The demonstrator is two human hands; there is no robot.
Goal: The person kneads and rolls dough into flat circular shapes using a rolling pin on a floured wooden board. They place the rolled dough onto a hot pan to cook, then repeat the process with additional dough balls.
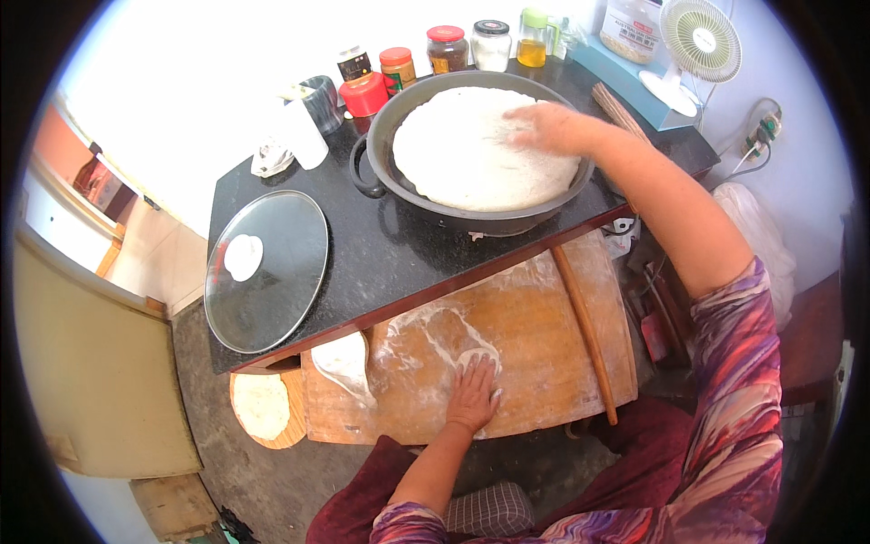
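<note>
My right hand (547, 129) reaches over a wide dark pan (376, 139) on the counter. Its blurred fingers are at the upper face of a thick, pale round of dough or flatbread (469, 156) that nearly fills the pan. Down on the floury wooden board (537, 340), my left hand (472, 394) lies flat, palm down. Its fingertips rest at a small pale patch (488, 356), and I cannot tell whether that is flour or thin dough. A long wooden rolling pin (583, 333) lies across the board's right side. A white cloth or bag (340, 360) sits at the board's left end.
A glass lid (292, 272) lies on the black counter (360, 285), left of the pan. Behind stand a mortar (325, 105), lidded jars (447, 51), an oil bottle (533, 47) and a small fan (700, 41). A flat dough round (262, 404) lies on a round board (293, 425).
</note>
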